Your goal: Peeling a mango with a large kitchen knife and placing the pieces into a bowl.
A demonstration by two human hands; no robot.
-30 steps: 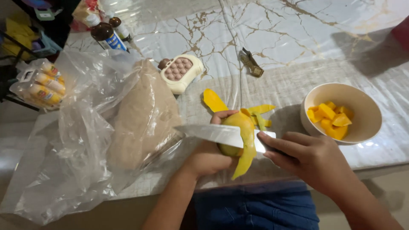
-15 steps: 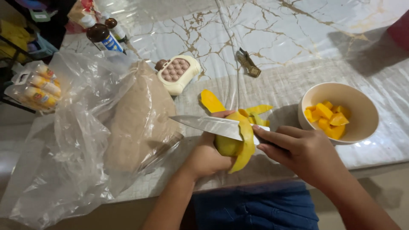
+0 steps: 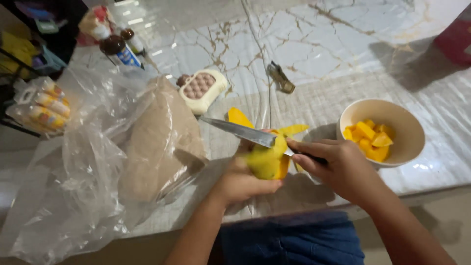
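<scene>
My left hand grips a partly peeled yellow-green mango from below, just above the table's near edge. Strips of peel stick out from the fruit toward the far side. My right hand holds a knife by its dark handle; the long steel blade lies across the top of the mango and points left. To the right stands a cream bowl with several orange mango cubes inside.
A crumpled clear plastic bag with a beige lump in it covers the left of the marble table. Behind are a cream push-bubble toy, a small metal object, bottles and a bag of packets.
The knife blade has swung from lying low beside the mango to angling up across its top, pointing farther left. My left hand has turned the fruit slightly.
</scene>
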